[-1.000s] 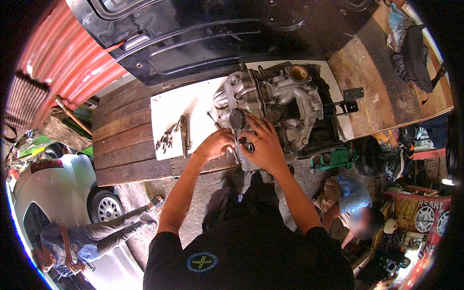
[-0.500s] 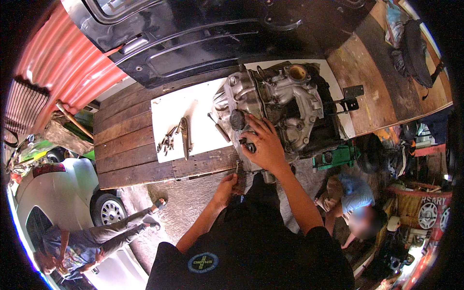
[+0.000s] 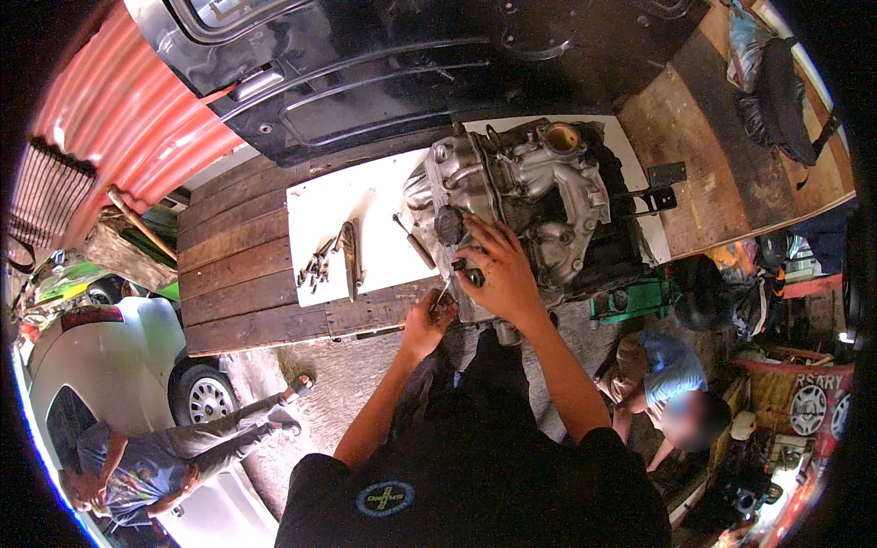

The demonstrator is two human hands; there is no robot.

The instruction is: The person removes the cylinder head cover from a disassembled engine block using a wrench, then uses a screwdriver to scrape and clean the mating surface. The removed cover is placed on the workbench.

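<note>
A silver engine assembly (image 3: 557,205) lies on a white board (image 3: 333,201) on the bench. My right hand (image 3: 493,274) is on its near left part, beside a dark round cap (image 3: 448,224), thumb and finger closed round a small black fitting. At the engine's near left edge, my left hand (image 3: 429,320) grips a thin metal tool, its tip pointing up toward that fitting; the handle is mostly hidden in my fingers. On the board lie several bolts (image 3: 315,265), long metal tools (image 3: 349,256) and a thin tool with a dark handle (image 3: 420,251).
A wooden bench (image 3: 228,247) stands before a dark vehicle panel (image 3: 384,68). A white car (image 3: 128,342) and a reclining person (image 3: 183,457) are at lower left. Another person (image 3: 667,365) crouches at lower right near a green metal object (image 3: 621,301). A black bag (image 3: 781,100) sits upper right.
My left hand left the engine, dropped toward my body, then came back up to the engine's near edge holding a thin tool. My right hand stays in the same place.
</note>
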